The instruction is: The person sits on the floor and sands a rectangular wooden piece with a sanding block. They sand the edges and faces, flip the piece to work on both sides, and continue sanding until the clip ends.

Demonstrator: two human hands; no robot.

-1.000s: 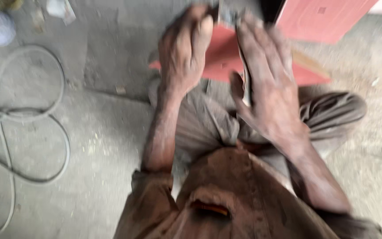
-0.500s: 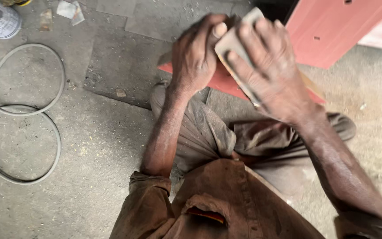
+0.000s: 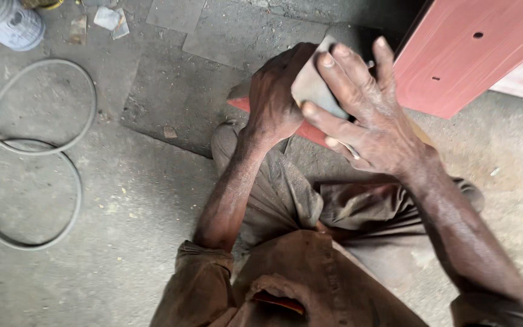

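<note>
Head view, person seated on the concrete floor (image 3: pixel 122 200). Left hand (image 3: pixel 276 100) and right hand (image 3: pixel 367 118) meet at roughly 12 o'clock from the lap, both on a grey sheet of sandpaper (image 3: pixel 313 91). Left grip closed on the sheet's left edge; right fingers (image 3: pixel 340 72) spread flat across its face, thumb side apparently pinching the lower edge. Sheet's long axis runs 7 to 1 o'clock, top corner pointing to 1. Just beneath it, a thin red strip (image 3: pixel 307 130) runs 10 to 4 o'clock. Red panel (image 3: pixel 473 54) at 2 o'clock. Grey hose (image 3: pixel 62 151) looped at 9 o'clock.
</note>
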